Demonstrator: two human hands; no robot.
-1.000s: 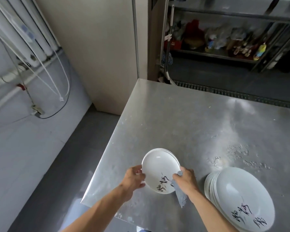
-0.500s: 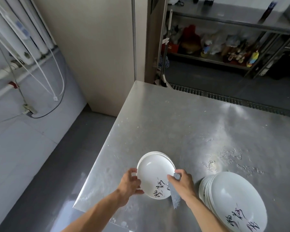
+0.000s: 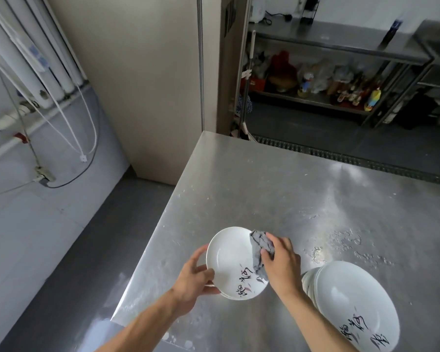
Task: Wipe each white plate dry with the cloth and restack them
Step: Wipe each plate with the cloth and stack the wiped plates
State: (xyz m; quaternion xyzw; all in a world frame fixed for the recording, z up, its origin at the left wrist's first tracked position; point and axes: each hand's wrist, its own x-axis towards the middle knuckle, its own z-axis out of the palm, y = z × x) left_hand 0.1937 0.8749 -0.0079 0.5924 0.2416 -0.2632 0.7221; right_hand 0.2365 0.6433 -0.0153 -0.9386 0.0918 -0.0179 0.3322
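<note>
Close to the near left corner of the brushed stainless-steel bench [image 3: 264, 199], a round white ceramic plate [image 3: 229, 257] with black brush lettering near its lower rim is held face up. Another white rim shows just under its near edge. The left grip [image 3: 196, 280] grasps the plate by its left rim, with fingers curled round the edge. The right grip [image 3: 281, 262] is clenched round a crumpled grey-blue cloth [image 3: 258, 250] and presses it onto the right side of the plate. The cloth drapes from the far right rim down towards the lettering.

Just beside the right forearm, towards the bench's near right edge, sits a stack of matching white plates [image 3: 353, 301]. The top one faces up and bears the same black lettering. It is apart from the held plate.

Beyond that stack, scattered water droplets [image 3: 341, 240] lie on the bench top. Past the bench's far edge a dark slotted floor drain [image 3: 341, 158] runs across the grey floor. Behind it stands a steel shelf rack [image 3: 315, 100] holding bottles and bags, too blurred to identify. Off the bench's left edge, white pipes [image 3: 23, 47] and loose white cords [image 3: 69, 133] hang against a pale tiled wall.
</note>
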